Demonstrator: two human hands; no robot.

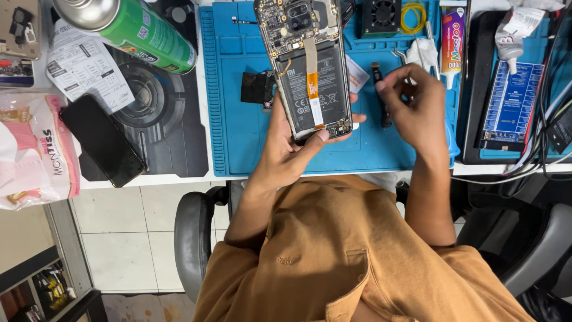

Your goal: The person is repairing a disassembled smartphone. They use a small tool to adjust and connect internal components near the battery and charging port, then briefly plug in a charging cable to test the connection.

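Over blue rubber mat [238, 137] | left hand [292, 149] clamped on opened black phone [310, 65] | right hand [414, 101], 3 o'clock, fingers pinched together | risk: phone slips, one-hand hold.

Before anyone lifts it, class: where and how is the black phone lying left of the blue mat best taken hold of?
Take the black phone by its two long edges, from above. It lies flat, screen up, slanting on the dark mat, with both long sides free. Avoid pressing the glass.

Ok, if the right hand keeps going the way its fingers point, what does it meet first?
Probably the small black strip part on the blue mat; the right hand points left toward it, with the opened phone beyond. Depth is unclear.
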